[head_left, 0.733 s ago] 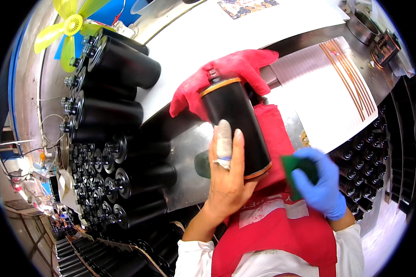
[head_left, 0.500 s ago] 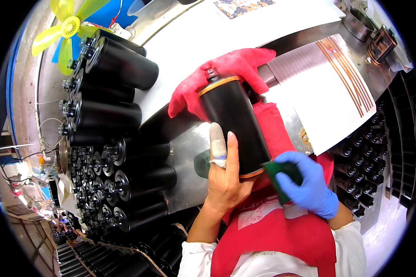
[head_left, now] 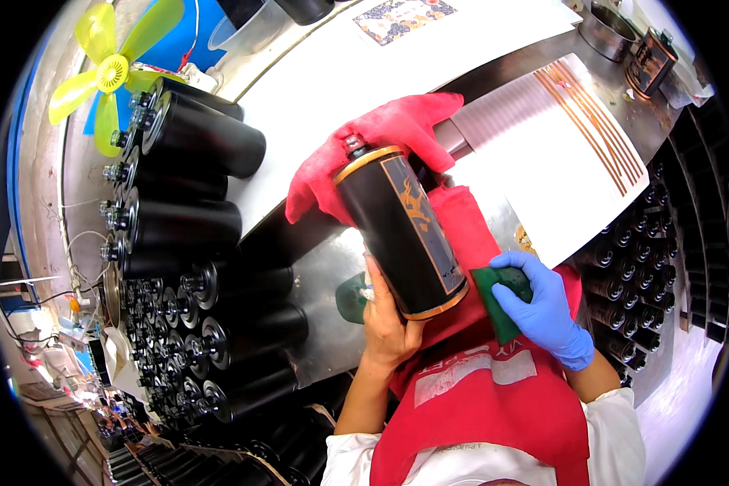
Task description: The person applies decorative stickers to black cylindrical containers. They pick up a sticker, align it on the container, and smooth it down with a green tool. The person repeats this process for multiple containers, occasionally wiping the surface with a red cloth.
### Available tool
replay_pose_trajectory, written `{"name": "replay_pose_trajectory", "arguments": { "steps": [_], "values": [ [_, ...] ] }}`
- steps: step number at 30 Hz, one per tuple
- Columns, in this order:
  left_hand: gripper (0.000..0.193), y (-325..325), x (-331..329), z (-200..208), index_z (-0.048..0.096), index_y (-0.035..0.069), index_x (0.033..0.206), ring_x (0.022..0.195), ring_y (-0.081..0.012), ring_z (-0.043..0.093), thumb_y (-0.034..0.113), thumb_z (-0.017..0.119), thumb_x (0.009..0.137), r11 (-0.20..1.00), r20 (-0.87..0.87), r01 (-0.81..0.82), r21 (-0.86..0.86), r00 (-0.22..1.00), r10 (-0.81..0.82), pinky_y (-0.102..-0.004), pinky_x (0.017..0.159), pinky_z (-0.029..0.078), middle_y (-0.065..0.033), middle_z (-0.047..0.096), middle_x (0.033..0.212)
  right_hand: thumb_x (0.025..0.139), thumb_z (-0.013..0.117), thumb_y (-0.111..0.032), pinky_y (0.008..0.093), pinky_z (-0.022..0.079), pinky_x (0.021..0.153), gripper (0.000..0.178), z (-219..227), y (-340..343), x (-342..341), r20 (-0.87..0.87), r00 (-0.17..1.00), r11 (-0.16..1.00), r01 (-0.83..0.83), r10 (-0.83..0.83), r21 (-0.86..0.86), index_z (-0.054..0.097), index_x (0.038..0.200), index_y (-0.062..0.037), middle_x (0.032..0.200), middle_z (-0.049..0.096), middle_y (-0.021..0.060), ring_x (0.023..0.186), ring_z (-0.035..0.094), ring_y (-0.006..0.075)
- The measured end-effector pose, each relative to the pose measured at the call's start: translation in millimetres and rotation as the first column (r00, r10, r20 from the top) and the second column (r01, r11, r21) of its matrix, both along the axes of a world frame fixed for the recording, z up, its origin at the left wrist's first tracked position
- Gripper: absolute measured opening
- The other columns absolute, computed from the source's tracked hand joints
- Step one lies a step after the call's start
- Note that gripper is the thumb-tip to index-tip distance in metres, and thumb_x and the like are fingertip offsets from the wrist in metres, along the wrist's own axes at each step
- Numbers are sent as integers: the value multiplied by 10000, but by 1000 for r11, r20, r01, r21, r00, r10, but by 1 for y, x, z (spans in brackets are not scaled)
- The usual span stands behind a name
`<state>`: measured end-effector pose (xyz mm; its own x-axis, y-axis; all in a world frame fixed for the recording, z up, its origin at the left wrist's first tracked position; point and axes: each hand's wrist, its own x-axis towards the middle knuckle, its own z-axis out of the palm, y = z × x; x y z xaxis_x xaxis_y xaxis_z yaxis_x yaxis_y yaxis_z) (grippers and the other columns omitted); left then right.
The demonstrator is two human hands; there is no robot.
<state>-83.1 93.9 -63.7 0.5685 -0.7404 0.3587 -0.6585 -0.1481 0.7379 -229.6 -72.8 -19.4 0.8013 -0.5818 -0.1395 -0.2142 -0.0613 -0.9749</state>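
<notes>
A black cylindrical bottle (head_left: pixel 385 235) with gold rims and a clear neck lies tilted in front of me. A gold-and-grey decorated panel shows along its right side. My left hand (head_left: pixel 390 320) is closed around its lower left side; some fingers are hidden behind it. My right hand (head_left: pixel 543 312), in a blue glove, pinches a flat green pad (head_left: pixel 494 304) just right of the bottle's base, apart from it. Under and behind the bottle lies a red cloth (head_left: pixel 405 121). Left of my left hand, another green piece (head_left: pixel 351 298) rests on the metal tabletop (head_left: pixel 320 263).
Several black bottles (head_left: pixel 206 134) lie stacked at the left, beside a yellow-green fan (head_left: pixel 112 73). At the right is a white sheet with brown strips (head_left: pixel 587 121). A metal pot (head_left: pixel 607 32) and a decorated bottle (head_left: pixel 651 63) stand far right; racked bottles (head_left: pixel 632 283) sit below.
The bottle has turned in my left hand, bringing its decorated panel into sight. My right hand has drawn the green pad slightly away from the base. The whole view has shifted a little.
</notes>
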Motion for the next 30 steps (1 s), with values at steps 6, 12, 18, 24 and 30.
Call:
{"name": "replay_pose_trajectory", "arguments": {
  "steps": [6,12,18,24,30],
  "values": [
    [838,-3,3,-1,57,-135,1411,1096,-371,571,216,598,876,1000,-108,9,5,994,-9,-363,939,424,-255,526,1243,828,628,-38,247,505,755,283,20,6,3,125,989,996,-82,85,-29,572,1105,-19,955,654,73,857,618,96],
    [843,2,8,12,30,-158,1393,1144,-402,532,121,613,851,997,-66,62,48,996,-59,-401,994,384,-272,495,1270,811,639,-31,259,482,812,282,15,-5,-1,-86,995,990,-31,42,134,572,1085,-28,1003,630,70,925,587,104],
    [858,5,8,19,39,-125,1408,1138,-401,534,147,625,844,995,-181,78,68,981,-65,-382,962,413,-276,488,1270,819,639,-52,259,475,815,282,-12,-27,-2,-66,993,981,-82,94,173,570,1090,-17,992,614,50,912,580,104],
    [916,5,7,13,71,-117,1413,1202,-373,496,119,690,780,999,-121,48,20,992,-45,-374,1006,375,-274,449,1322,863,615,-166,211,448,700,166,21,-92,62,52,998,940,2,-21,342,614,921,-10,858,609,26,798,571,76],
    [995,12,5,-3,104,-117,1403,1154,-422,505,164,770,720,999,-120,-8,38,993,12,-412,960,411,-286,475,1268,851,579,-249,290,495,742,306,77,-99,204,-94,856,797,-508,508,-327,650,1048,-27,867,679,112,772,636,183]
  ]
}}
